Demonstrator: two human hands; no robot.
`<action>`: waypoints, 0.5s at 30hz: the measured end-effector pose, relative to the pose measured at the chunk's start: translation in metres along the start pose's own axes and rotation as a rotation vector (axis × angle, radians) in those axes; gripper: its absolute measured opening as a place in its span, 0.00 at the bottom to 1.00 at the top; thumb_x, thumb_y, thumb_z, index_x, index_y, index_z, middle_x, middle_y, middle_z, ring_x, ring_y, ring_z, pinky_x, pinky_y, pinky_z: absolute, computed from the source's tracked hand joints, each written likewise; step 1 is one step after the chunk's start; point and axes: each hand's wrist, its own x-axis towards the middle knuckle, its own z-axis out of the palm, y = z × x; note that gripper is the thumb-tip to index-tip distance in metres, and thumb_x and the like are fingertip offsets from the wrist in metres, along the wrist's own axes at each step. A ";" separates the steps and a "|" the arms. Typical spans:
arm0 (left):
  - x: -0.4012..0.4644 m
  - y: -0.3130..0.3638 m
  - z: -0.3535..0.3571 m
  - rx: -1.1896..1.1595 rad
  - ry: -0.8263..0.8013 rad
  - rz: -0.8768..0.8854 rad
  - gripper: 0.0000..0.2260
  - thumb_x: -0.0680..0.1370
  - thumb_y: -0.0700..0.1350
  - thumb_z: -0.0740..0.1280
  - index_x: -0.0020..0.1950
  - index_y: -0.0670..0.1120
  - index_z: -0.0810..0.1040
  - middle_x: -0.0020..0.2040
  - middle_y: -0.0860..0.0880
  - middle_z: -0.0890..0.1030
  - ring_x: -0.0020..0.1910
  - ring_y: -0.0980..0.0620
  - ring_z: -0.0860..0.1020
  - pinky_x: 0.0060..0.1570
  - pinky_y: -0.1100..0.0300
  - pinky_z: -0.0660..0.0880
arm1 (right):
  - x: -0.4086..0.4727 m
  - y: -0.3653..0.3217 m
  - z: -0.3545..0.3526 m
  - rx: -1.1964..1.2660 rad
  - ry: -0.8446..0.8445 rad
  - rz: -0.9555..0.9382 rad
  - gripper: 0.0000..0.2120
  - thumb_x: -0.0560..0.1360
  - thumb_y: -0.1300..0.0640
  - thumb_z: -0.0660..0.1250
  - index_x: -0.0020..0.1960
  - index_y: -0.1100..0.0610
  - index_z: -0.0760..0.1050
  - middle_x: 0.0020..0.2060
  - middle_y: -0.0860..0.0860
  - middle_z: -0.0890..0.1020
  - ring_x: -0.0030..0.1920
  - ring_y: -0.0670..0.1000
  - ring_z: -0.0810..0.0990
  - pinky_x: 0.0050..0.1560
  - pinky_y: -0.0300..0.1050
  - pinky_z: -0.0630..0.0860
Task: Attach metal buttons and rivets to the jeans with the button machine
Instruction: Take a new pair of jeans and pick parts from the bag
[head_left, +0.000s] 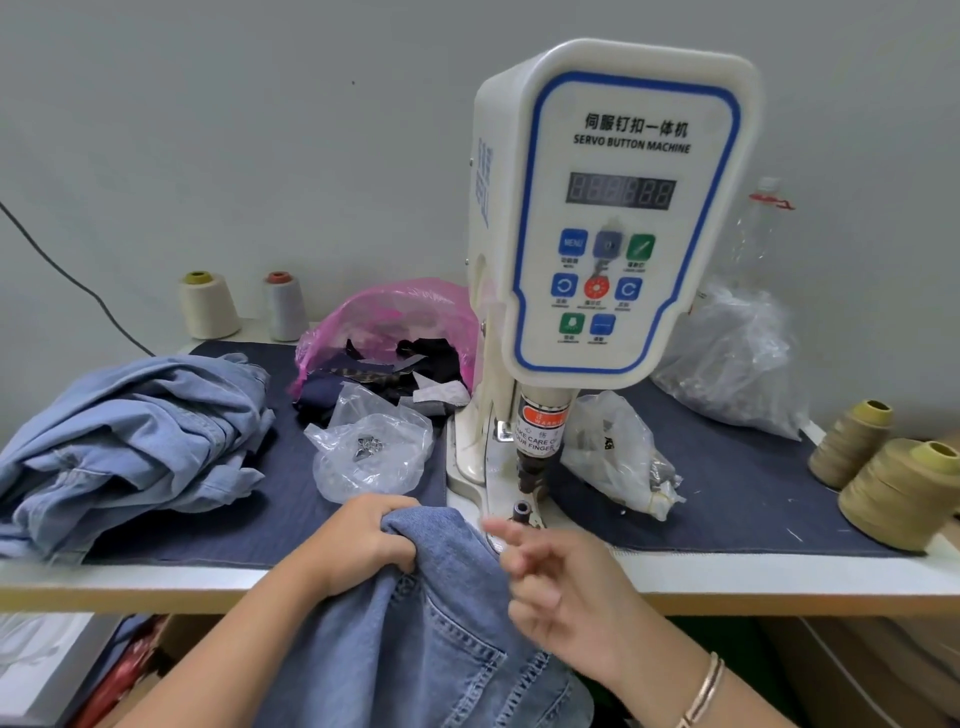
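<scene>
A white servo button machine (613, 208) stands at the table's middle, its dark punch (535, 467) hanging above the small lower die (521, 510). The blue jeans (431, 623) drape over the table's front edge, just left of the die. My left hand (363, 540) grips a bunched fold of the jeans. My right hand (550, 577) hovers beside the denim in front of the die, fingers loosely spread and slightly blurred, holding nothing that I can see. A clear bag of metal buttons (371, 452) lies left of the machine.
A pile of light denim garments (130, 441) lies at the left. A pink bag of fabric scraps (395, 343) sits behind the button bag. More clear bags (618, 457) lie right of the machine. Thread cones (893, 493) stand at the right edge, two others (208, 306) at the back.
</scene>
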 end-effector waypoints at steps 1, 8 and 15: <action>0.000 0.000 0.000 -0.008 0.001 -0.012 0.07 0.54 0.48 0.67 0.30 0.49 0.73 0.28 0.53 0.72 0.31 0.56 0.69 0.33 0.61 0.66 | 0.000 0.003 0.010 -0.178 -0.025 0.014 0.16 0.66 0.67 0.61 0.49 0.63 0.84 0.29 0.52 0.74 0.18 0.45 0.64 0.19 0.36 0.60; -0.003 0.008 0.001 -0.016 0.016 -0.040 0.04 0.56 0.43 0.67 0.27 0.51 0.76 0.27 0.55 0.76 0.30 0.59 0.73 0.34 0.63 0.70 | 0.101 -0.020 0.094 -1.388 0.175 -0.566 0.10 0.77 0.58 0.61 0.53 0.54 0.81 0.39 0.47 0.79 0.38 0.46 0.77 0.40 0.36 0.71; 0.000 0.004 -0.002 -0.051 0.031 -0.050 0.11 0.53 0.49 0.68 0.30 0.44 0.77 0.30 0.49 0.79 0.33 0.55 0.77 0.36 0.55 0.73 | 0.187 -0.019 0.098 -2.191 0.304 -0.556 0.10 0.77 0.61 0.62 0.56 0.60 0.77 0.53 0.57 0.80 0.53 0.59 0.80 0.42 0.45 0.70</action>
